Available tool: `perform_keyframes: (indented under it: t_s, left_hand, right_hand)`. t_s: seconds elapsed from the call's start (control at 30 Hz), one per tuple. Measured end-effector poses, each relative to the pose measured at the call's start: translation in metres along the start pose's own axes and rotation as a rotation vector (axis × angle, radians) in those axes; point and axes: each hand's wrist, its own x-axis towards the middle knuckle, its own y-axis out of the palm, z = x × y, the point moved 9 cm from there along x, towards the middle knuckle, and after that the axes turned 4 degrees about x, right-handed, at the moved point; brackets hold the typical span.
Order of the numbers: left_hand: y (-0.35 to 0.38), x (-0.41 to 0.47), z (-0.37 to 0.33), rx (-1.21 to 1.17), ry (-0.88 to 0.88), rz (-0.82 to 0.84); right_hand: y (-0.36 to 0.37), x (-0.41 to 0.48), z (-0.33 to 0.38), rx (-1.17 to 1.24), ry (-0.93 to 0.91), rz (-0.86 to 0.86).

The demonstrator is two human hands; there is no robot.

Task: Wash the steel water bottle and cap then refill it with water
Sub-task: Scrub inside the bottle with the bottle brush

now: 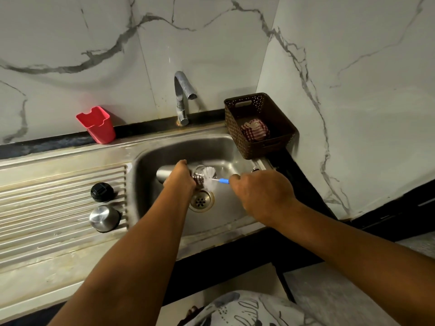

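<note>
**Centre of frame.** The left hand is wrapped round the shoulder of the cylindrical brushed-steel water bottle. The bottle lies on its side above the stainless-steel sink basin, with its base toward the left of the frame and its threaded neck toward the right. Only the base end and the neck show past the fingers. The white-bristled bottle brush sits at the bottle's mouth; whether any bristles reach inside cannot be told. Its blue handle runs rightward into the right hand, which is clenched round it, knuckles up. The two hands are near each other but apart. The round perforated drain lies just below the bottle neck in the frame.

**Left of centre.** Two caps rest on the ribbed steel drainboard. The round black ribbed cap is the upper one and the domed steel cap sits just below it. They are close together and neither is held.

**Upper part of frame.**
- The red plastic cup, which has a notched rim, stands against the marble-patterned wall at upper left; its inside is not visible.
- The chrome tap rises behind the basin.
- To the right of the tap, the dark brown perforated plastic basket sits on the basin's far right corner. It holds a bunched red-and-white checked cloth.
</note>
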Motion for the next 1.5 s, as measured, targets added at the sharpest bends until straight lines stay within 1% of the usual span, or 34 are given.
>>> perform_keyframes:
  t_s: [0.03, 0.13, 0.17, 0.2, 0.23, 0.27, 0.3, 0.33, 0.4, 0.43, 0.47, 0.53, 0.63, 0.73, 0.87, 0.97, 1.07, 1.17, 1.23, 1.37, 1.5]
  left_hand:
    - [0.004, -0.006, 0.005, 0.007, 0.006, 0.007]
    - [0.008, -0.042, 0.012, -0.038, 0.014, 0.052]
    - [0.006, -0.034, 0.011, -0.027, 0.018, 0.059]
    - [0.003, -0.013, 0.011, -0.094, 0.003, 0.032]
    - [-0.001, 0.003, 0.009, -0.137, -0.001, 0.007]
    - [-0.007, 0.006, 0.011, -0.175, -0.011, -0.036]
    - [-0.011, -0.007, 0.011, -0.207, 0.008, -0.032]
    - [-0.013, -0.034, 0.009, -0.269, 0.044, -0.024]
    - [-0.009, -0.083, 0.008, -0.326, 0.126, 0.061]
    - [-0.002, -0.094, 0.007, -0.358, 0.152, 0.123]
    - [0.003, -0.1, 0.005, -0.395, 0.172, 0.203]
    - [0.008, -0.108, -0.004, -0.466, 0.186, 0.343]
    - [0.004, -0.114, -0.022, -0.586, 0.201, 0.442]
    - [0.02, -0.129, -0.022, -0.665, 0.157, 0.567]
    - [0.029, -0.136, -0.02, -0.673, 0.177, 0.645]
    - [0.017, -0.128, -0.035, -0.752, 0.196, 0.641]
    - [0.018, -0.129, -0.032, -0.815, 0.157, 0.631]
    - [0.027, -0.135, -0.008, -0.779, 0.128, 0.65]
    - [0.025, -0.131, -0.005, -0.776, 0.124, 0.65]
    - [0.008, -0.108, -0.019, -0.796, 0.153, 0.549]
    - [0.02, -0.12, -0.005, -0.765, 0.137, 0.589]
  right_hand:
    - [0.003, 0.003, 0.0, 0.001, 0.01, -0.031]
    - [0.008, 0.003, 0.014, 0.031, -0.051, -0.105]
    - [0.01, 0.002, 0.017, 0.026, -0.05, -0.088]
    - [0.013, -0.001, 0.014, 0.064, -0.019, -0.079]
    - [0.014, -0.003, 0.007, 0.167, 0.025, -0.107]
    - [0.017, -0.003, -0.003, 0.311, 0.107, -0.12]
    - [0.028, -0.001, -0.014, 0.485, 0.208, -0.062]
    - [0.043, 0.003, -0.021, 0.72, 0.304, 0.036]
    - [0.074, 0.005, -0.028, 1.288, 0.576, 0.201]
    - [0.086, 0.0, -0.021, 1.53, 0.709, 0.296]
    - [0.092, -0.005, -0.012, 1.712, 0.793, 0.375]
    - [0.084, -0.013, 0.007, 1.962, 0.841, 0.491]
    - [0.069, -0.016, 0.026, 2.193, 0.816, 0.579]
    - [0.065, -0.006, 0.031, 2.29, 0.83, 0.598]
    - [0.059, -0.002, 0.034, 2.311, 0.834, 0.608]
    - [0.051, -0.011, 0.037, 2.339, 0.789, 0.636]
    - [0.049, -0.008, 0.037, 2.371, 0.781, 0.622]
    - [0.053, -0.002, 0.042, 2.367, 0.815, 0.618]
    - [0.055, -0.005, 0.045, 2.362, 0.821, 0.622]
    - [0.05, -0.018, 0.038, 2.276, 0.788, 0.613]
    - [0.049, -0.007, 0.034, 2.23, 0.821, 0.584]
